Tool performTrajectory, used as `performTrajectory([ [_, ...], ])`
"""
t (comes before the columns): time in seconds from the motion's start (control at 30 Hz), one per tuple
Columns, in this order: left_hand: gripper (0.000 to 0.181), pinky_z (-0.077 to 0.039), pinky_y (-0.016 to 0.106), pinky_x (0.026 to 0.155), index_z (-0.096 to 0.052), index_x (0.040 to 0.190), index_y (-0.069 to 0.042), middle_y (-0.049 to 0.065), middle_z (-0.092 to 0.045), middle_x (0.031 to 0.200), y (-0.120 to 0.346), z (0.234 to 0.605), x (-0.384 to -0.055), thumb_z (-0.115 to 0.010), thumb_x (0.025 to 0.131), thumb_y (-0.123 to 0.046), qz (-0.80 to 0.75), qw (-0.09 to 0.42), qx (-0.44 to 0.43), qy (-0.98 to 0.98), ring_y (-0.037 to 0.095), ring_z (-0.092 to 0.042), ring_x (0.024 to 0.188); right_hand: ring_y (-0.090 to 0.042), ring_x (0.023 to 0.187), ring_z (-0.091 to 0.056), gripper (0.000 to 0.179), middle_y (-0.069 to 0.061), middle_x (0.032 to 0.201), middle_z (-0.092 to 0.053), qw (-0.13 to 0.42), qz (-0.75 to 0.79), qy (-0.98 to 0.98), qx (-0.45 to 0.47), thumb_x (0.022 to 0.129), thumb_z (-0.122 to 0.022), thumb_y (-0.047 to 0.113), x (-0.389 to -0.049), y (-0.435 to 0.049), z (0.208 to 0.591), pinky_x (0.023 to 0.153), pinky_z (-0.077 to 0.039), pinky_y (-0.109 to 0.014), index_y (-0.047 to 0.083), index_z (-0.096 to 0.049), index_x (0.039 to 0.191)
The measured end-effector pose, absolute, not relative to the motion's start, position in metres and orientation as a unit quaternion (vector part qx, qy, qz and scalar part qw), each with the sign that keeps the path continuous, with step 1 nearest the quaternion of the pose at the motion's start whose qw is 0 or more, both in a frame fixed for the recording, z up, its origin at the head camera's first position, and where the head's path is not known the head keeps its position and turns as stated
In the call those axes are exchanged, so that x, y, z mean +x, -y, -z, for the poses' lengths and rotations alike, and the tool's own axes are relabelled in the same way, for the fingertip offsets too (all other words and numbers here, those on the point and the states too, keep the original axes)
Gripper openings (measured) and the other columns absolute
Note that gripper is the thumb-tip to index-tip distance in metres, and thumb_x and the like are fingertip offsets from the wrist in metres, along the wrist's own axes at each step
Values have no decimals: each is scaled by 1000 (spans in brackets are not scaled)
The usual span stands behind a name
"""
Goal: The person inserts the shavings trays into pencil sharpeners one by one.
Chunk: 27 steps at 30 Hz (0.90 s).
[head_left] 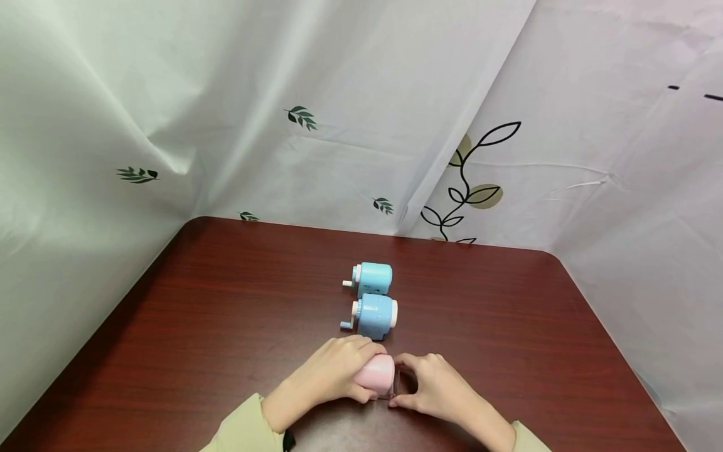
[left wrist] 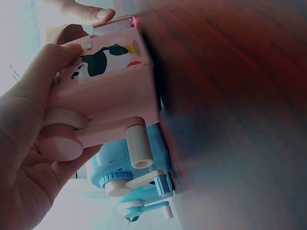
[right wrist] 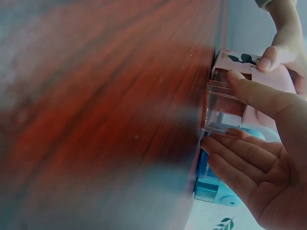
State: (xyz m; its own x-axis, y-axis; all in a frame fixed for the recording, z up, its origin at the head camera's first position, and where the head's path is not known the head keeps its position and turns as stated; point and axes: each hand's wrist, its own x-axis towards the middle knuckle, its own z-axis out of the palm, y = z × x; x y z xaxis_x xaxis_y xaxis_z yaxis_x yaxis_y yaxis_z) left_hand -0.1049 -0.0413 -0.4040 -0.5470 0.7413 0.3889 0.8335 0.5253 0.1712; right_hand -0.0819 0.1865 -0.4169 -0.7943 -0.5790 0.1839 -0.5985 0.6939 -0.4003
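Observation:
My left hand (head_left: 334, 370) grips a pink pencil sharpener (head_left: 377, 373) on the table, fingers over its top and thumb at the near side. A cartoon picture and a crank (left wrist: 106, 130) with a whitish knob show on the sharpener in the left wrist view. At its right end, a clear shavings drawer (right wrist: 224, 112) stands partly out of the body. My right hand (head_left: 440, 388) pinches this drawer between thumb and fingertips. How far the drawer reaches inside is hidden.
Behind the pink one, a blue pencil sharpener (head_left: 374, 316) and a turquoise pencil sharpener (head_left: 375, 277) stand in a row, cranks to the left. The dark red wooden table (head_left: 237, 301) meets white patterned cloth (head_left: 339, 169) at the back and sides.

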Motion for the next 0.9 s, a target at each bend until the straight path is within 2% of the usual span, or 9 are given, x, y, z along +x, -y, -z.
performTrajectory([
  [0.13, 53, -50, 21, 69, -63, 106, -16, -8, -64, 92, 41, 404, -105, -82, 61, -38, 170, 138, -456, 863, 8, -61, 83, 5, 64, -49, 47, 9, 90, -72, 21, -224, 920, 319, 67, -86, 39, -82, -186, 416, 60, -42, -12, 14, -68, 103],
  [0.37, 54, -50, 21, 69, -63, 107, -15, -8, -65, 93, 42, 406, -105, -82, 62, -38, 178, 137, -449, 865, 7, -62, 84, 3, 74, -59, 54, 5, 97, -73, 21, -223, 915, 335, 67, -85, 42, -85, -189, 415, 66, -49, -17, 11, -68, 108],
  [0.53, 54, -49, 20, 68, -62, 107, -15, -8, -64, 93, 43, 407, -104, -82, 62, -38, 178, 139, -450, 864, 7, -61, 83, 5, 72, -57, 48, 6, 93, -74, 22, -223, 910, 349, 69, -85, 39, -87, -192, 417, 65, -47, -12, 11, -69, 104],
  [0.73, 54, -49, 20, 68, -62, 107, -15, -7, -64, 93, 42, 407, -104, -82, 62, -38, 178, 139, -450, 864, 7, -61, 83, 1, 82, -66, 45, 3, 92, -75, 13, -230, 908, 349, 69, -85, 36, -88, -190, 416, 68, -50, -14, 10, -69, 103],
  [0.9, 53, -49, 19, 67, -62, 107, -15, -7, -63, 93, 42, 407, -103, -82, 63, -37, 179, 134, -447, 866, 7, -60, 83, 4, 77, -62, 45, 4, 91, -74, 9, -233, 909, 346, 70, -85, 36, -88, -189, 415, 66, -48, -13, 10, -69, 102],
])
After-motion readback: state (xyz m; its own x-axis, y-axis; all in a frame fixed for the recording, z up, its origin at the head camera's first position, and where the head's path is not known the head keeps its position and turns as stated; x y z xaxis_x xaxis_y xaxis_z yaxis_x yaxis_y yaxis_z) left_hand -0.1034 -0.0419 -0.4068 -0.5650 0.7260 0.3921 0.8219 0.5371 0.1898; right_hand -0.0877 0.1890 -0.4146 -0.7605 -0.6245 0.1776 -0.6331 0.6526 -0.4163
